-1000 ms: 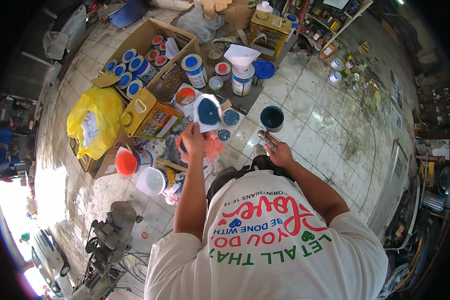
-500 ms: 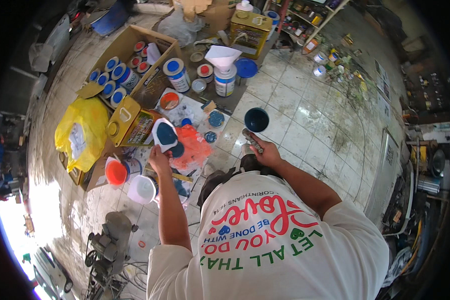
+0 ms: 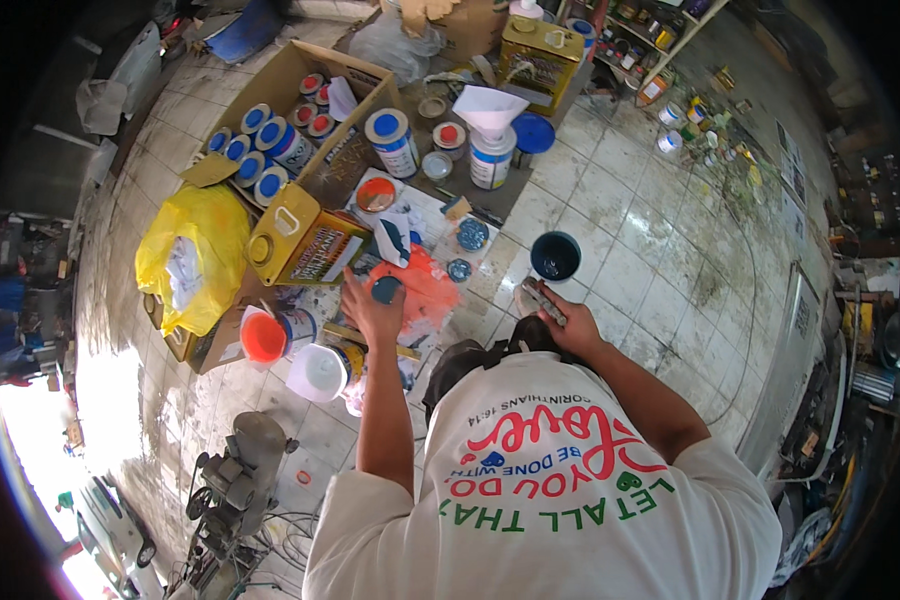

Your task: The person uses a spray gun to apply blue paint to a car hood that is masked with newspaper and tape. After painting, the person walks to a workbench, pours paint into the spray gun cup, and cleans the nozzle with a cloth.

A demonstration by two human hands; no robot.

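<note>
My left hand (image 3: 373, 309) is open, fingers apart beside a small dark teal container (image 3: 386, 289); whether they touch it is unclear. Just above lies a white paper piece with dark teal paint (image 3: 392, 240), near the salmon paint-stained sheet (image 3: 422, 300) and a yellow metal tin (image 3: 296, 247). In my right hand (image 3: 568, 322) is a paint-smeared grey tool (image 3: 541, 300), close below a cup of dark teal paint (image 3: 555, 256) on the tiles. An orange paint pot (image 3: 263, 337) and a white bucket (image 3: 321, 374) stand left of my left forearm.
A cardboard box of cans (image 3: 350, 90) and a yellow bag (image 3: 185, 250) are at the upper left, with several loose cans behind the work area. A wheeled machine (image 3: 242, 470) with hoses occupies the lower left. Shelves (image 3: 642, 50) and scattered small containers (image 3: 690, 130) sit at the upper right.
My left hand has let go of the teal-painted white paper, which now lies above it, and its fingers have spread. My right hand still holds the grey tool.
</note>
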